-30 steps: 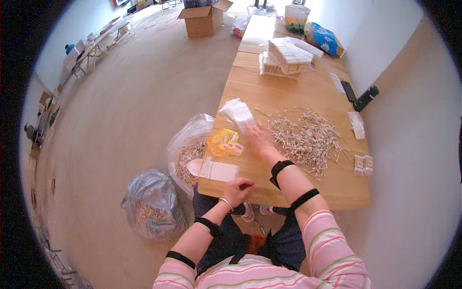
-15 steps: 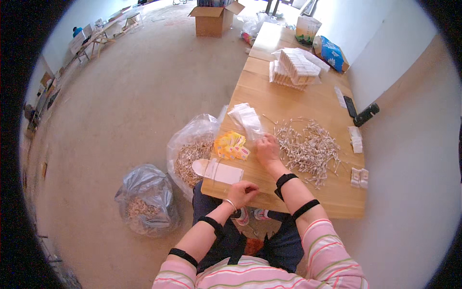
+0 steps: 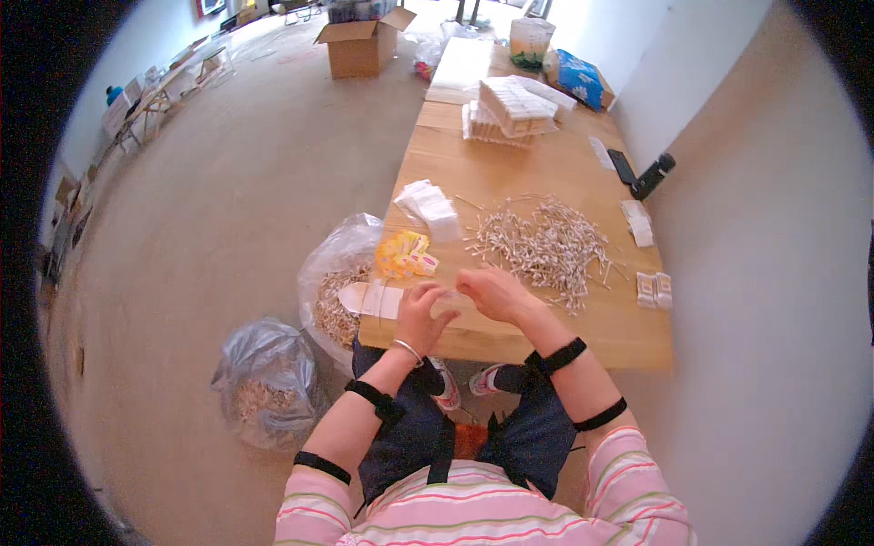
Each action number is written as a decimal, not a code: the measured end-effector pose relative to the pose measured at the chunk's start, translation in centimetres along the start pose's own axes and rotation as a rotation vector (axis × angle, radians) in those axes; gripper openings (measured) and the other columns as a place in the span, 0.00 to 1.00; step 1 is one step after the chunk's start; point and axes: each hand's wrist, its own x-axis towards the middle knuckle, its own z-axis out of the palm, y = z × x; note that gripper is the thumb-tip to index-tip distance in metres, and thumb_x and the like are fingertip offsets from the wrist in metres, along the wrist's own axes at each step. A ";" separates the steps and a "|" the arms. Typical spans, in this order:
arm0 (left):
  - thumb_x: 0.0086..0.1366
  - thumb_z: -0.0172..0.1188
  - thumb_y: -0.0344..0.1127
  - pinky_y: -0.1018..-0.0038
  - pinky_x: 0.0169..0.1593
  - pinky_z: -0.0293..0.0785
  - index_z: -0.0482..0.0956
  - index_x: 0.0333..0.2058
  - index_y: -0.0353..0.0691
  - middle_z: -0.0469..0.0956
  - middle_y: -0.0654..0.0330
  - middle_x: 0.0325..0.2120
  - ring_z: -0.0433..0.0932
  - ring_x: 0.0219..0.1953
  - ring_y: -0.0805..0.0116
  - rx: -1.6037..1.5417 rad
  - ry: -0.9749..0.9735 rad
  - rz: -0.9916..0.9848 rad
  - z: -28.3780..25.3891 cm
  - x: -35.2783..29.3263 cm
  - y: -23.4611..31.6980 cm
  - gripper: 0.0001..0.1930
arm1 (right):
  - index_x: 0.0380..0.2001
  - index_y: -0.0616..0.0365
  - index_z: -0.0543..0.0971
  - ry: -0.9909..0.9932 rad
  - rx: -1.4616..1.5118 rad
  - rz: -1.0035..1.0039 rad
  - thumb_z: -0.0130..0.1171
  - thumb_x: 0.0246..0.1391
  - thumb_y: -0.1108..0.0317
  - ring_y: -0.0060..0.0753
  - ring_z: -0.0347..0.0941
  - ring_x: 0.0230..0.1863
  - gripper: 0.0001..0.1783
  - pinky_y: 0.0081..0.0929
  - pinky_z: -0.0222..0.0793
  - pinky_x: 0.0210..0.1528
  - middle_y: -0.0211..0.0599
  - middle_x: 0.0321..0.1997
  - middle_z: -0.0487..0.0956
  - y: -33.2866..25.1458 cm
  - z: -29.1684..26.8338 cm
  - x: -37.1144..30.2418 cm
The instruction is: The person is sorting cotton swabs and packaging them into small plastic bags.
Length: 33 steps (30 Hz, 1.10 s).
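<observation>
Both our hands have moved since half a second ago: the right hand (image 3: 494, 293) has left the edge of the stacked bags and come in toward the left hand (image 3: 421, 314), which now reaches further over the table (image 3: 619, 337). Between them, above the near part of the tabletop, is what looks like a clear bag (image 3: 449, 298). Our right fingertips are bunched narrow on it; our left thumb and fingers stand apart in a curve, and we cannot tell whether they grip the film.

We judge this bag unfilled. Two small finished-looking packs (image 3: 654, 289) lie by the right edge. Much remains: yellow cards (image 3: 405, 255), a broad heap of loose swabs (image 3: 546, 244) and a stack of flat bags (image 3: 431, 209). Beyond, piled packs (image 3: 514, 109) suggest plenty is done.

For room, our wrists work close to the near edge. A white card (image 3: 382, 300) and a sack of swabs (image 3: 323, 259) crowd the left side; the heap limits the right. Past it, bare wood runs up to the piled packs.
</observation>
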 end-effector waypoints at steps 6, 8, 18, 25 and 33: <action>0.55 0.65 0.33 0.78 0.30 0.71 0.80 0.27 0.36 0.79 0.63 0.22 0.75 0.24 0.73 -0.738 -0.010 -0.758 0.8 0.0 -2.8 0.06 | 0.46 0.63 0.72 0.384 0.561 0.144 0.55 0.53 0.69 0.37 0.75 0.38 0.17 0.30 0.71 0.39 0.45 0.39 0.78 -1.2 2.6 0.4; 0.58 0.63 0.35 0.82 0.27 0.68 0.80 0.26 0.38 0.78 0.64 0.24 0.72 0.22 0.79 -0.786 0.010 -0.835 0.6 0.5 -3.1 0.07 | 0.48 0.65 0.71 0.366 0.716 0.267 0.56 0.53 0.69 0.32 0.76 0.39 0.19 0.26 0.71 0.39 0.43 0.40 0.79 -1.4 3.3 -0.2; 0.59 0.62 0.39 0.82 0.21 0.64 0.74 0.25 0.42 0.74 0.66 0.21 0.67 0.18 0.79 -1.164 0.212 -1.073 -1.1 0.3 -4.0 0.10 | 0.41 0.59 0.76 0.073 1.604 0.576 0.58 0.53 0.66 0.25 0.77 0.35 0.13 0.20 0.72 0.36 0.37 0.35 0.80 -3.6 6.5 0.7; 0.60 0.61 0.41 0.80 0.24 0.68 0.74 0.28 0.39 0.73 0.67 0.20 0.70 0.21 0.77 -1.001 0.288 -1.041 -1.8 0.3 -4.4 0.11 | 0.31 0.56 0.79 0.028 1.458 0.602 0.58 0.53 0.67 0.21 0.75 0.31 0.06 0.17 0.70 0.31 0.32 0.31 0.80 -4.6 7.2 2.5; 0.59 0.61 0.36 0.77 0.35 0.74 0.71 0.41 0.37 0.73 0.58 0.35 0.74 0.33 0.71 -0.886 0.479 -1.139 -3.0 -0.5 -4.3 0.14 | 0.23 0.56 0.76 0.282 1.474 0.558 0.61 0.49 0.68 0.20 0.73 0.25 0.06 0.18 0.68 0.27 0.30 0.23 0.78 -5.2 8.6 5.0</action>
